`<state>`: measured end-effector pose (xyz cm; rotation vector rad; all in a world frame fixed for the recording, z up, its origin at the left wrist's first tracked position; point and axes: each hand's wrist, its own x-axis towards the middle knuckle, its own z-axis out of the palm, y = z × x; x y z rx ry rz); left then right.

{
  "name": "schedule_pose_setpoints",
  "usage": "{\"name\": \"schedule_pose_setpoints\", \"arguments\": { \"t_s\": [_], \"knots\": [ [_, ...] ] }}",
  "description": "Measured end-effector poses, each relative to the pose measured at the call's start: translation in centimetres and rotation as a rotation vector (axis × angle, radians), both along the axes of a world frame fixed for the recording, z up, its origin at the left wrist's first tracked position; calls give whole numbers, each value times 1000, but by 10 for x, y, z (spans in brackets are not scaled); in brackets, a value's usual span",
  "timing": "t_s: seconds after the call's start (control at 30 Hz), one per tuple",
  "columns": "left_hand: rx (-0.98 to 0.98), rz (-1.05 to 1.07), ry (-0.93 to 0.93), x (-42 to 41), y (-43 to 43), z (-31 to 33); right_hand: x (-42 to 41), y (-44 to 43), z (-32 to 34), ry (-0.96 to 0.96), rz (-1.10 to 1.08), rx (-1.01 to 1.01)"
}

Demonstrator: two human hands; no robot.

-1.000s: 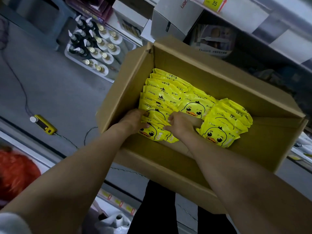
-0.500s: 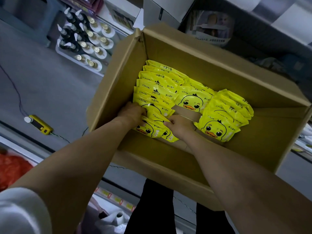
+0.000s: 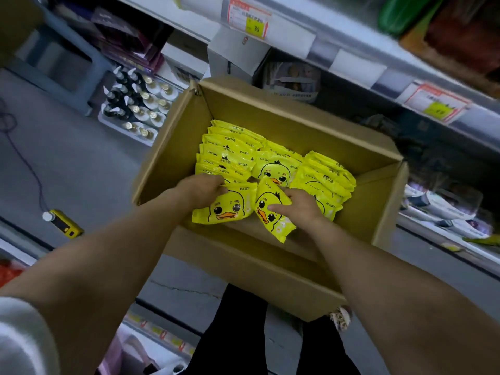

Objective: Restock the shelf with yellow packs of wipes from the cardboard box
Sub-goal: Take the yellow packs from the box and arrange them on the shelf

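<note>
Seen from your head camera, your left hand [image 3: 201, 192] clasps the top edge of one yellow pack [image 3: 230, 209]. Your right hand [image 3: 301, 209] pinches a tilted second pack [image 3: 272, 221]. Both packs sit inside the cardboard box [image 3: 167, 158], in front of the stacked packs [image 3: 230, 152].

Light: dim, cool, diffuse; source out of view. Brightest area: yellow packs [image 3: 230, 155], soft glare on wrappers. Shadow: deep under the far shelf [image 3: 295, 31]; mild inside the cardboard box [image 3: 284, 115] at its near wall. Blur: motion smear on shelf edge and price labels [image 3: 247, 18], strongest far right. Distortion: wide-angle bending at edges; forearms [image 3: 108, 253] stretched. Softness: floor [image 3: 67, 147] grainy.
</note>
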<state>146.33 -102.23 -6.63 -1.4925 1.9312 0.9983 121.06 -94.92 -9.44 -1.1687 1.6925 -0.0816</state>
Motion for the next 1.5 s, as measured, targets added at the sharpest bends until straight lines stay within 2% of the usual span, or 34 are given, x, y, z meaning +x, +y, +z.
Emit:
{"name": "schedule_pose_setpoints", "arguments": {
  "t_s": [0.1, 0.2, 0.27, 0.5, 0.67, 0.87, 1.07, 1.33, 1.5],
  "knots": [
    [-45, 124, 95, -25, 14, 33, -30, 6, 29, 88, -23, -1],
    [76, 269, 222, -59, 35, 82, -66, 18, 70, 104, -40, -82],
    [106, 284, 245, -89, 48, 116, -95, 28, 102, 108, -75, -172],
    [-126, 84, 245, -226, 90, 239, -227, 76, 240, 195, -79, -495],
    [-331, -75, 278, -324, 112, 315, -333, 121, 330, 331, -117, -676],
    [-410, -258, 386, -439, 138, 402, -441, 181, 419, 382, -250, -837],
    [-599, -477, 353, -540, 136, 466, -527, 225, 469, 477, -381, -922],
    [-692, -621, 398, -661, 103, 513, -612, 262, 509, 623, -581, -965],
    [-757, -611, 395, -731, 64, 525, -659, 256, 523, 638, -674, -977]
  ]
}}
